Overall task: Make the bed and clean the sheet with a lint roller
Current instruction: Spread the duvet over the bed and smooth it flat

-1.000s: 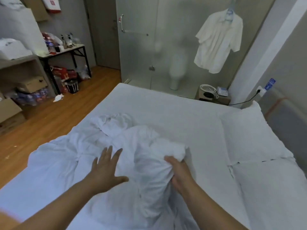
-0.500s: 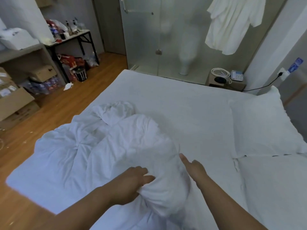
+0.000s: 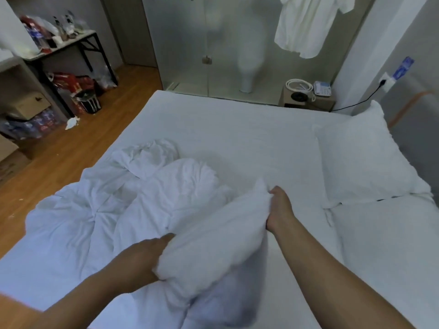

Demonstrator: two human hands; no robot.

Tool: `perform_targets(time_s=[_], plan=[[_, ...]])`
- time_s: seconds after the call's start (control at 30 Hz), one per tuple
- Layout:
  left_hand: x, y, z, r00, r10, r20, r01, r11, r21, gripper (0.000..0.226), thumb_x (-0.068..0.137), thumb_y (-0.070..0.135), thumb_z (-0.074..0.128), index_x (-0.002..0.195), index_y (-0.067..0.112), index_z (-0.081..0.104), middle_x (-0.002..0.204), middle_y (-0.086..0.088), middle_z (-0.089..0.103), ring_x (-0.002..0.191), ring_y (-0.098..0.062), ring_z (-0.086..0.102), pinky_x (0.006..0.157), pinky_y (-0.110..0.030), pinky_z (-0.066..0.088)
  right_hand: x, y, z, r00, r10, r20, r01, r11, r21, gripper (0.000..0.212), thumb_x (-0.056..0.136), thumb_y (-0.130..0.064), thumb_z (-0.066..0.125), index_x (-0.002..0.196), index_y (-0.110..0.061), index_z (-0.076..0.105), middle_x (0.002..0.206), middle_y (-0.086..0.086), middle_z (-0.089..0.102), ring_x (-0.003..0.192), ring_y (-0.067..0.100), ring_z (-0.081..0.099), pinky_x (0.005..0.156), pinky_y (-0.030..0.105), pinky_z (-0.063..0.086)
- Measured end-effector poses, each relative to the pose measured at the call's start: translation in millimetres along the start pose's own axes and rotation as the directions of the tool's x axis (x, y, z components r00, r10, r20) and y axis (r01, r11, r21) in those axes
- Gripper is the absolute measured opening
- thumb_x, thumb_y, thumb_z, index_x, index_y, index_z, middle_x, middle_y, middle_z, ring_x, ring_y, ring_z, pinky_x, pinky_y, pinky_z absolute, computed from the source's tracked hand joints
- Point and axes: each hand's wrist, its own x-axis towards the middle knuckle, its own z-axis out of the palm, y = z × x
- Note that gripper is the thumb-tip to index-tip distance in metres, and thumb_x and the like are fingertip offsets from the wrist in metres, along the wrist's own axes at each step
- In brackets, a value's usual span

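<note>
A crumpled white duvet (image 3: pixel 152 195) lies bunched on the near left part of the bed, on the white sheet (image 3: pixel 237 129). My left hand (image 3: pixel 140 260) grips a thick fold of the duvet from the left. My right hand (image 3: pixel 279 207) grips the same fold at its far right end, and the fold is lifted a little between them. Two white pillows (image 3: pixel 363 157) lie at the right side of the bed. No lint roller is in view.
A wooden floor (image 3: pixel 71 150) runs along the bed's left side, with shelves, boxes and a cluttered black-legged table (image 3: pixel 71 41). Beyond the bed stand a glass bathroom wall (image 3: pixel 190 39), a hanging white shirt (image 3: pixel 306 22) and a low nightstand (image 3: pixel 308 98) with a phone.
My left hand went from resting flat on the duvet to gripping a fold. My right hand let go for a moment, then took hold of the fold's far end and raised it.
</note>
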Motion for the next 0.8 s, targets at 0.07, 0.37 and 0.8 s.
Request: perform_targets(time_s=[0.07, 0.37, 0.8], plan=[[17, -15, -11, 0.995, -0.083, -0.047, 0.078, 0.991, -0.105, 0.089, 0.077, 0.077, 0.056, 0.15, 0.046, 0.017, 0.142, 0.02, 0.049, 0.121, -0.004, 0.052, 0.09, -0.017, 0.038, -31, -39, 38, 0.979, -0.118, 0.164, 0.103, 0.99, 0.096, 0.005, 0.074, -0.02, 0.051, 0.072, -0.016, 0.048, 0.076, 0.008, 0.051, 0.072, 0.025, 0.055, 0.076, 0.035, 0.043], [61, 7, -133, 0.856, -0.011, -0.517, -0.16, 0.945, -0.285, 0.068, 0.064, 0.083, 0.066, 0.119, 0.047, 0.047, 0.089, 0.034, 0.058, 0.073, 0.012, 0.053, 0.062, -0.009, 0.042, -164, -212, 129, 0.375, -0.799, 0.47, 0.555, 0.599, 0.577, 0.011, 0.086, -0.015, 0.049, 0.077, -0.012, 0.042, 0.078, 0.006, 0.041, 0.081, 0.029, 0.043, 0.084, 0.041, 0.034], [60, 53, 23, 0.973, 0.197, 0.123, -0.208, 0.975, 0.082, 0.04, 0.078, 0.056, 0.054, 0.107, 0.03, 0.06, 0.105, 0.006, 0.069, 0.097, -0.016, 0.065, 0.073, -0.025, 0.044, 22, -25, -136, 0.998, 0.065, 0.019, 0.038, -0.305, -0.952, 0.043, 0.092, -0.015, 0.06, 0.133, -0.002, 0.057, 0.138, 0.015, 0.057, 0.124, 0.025, 0.056, 0.095, 0.026, 0.043]])
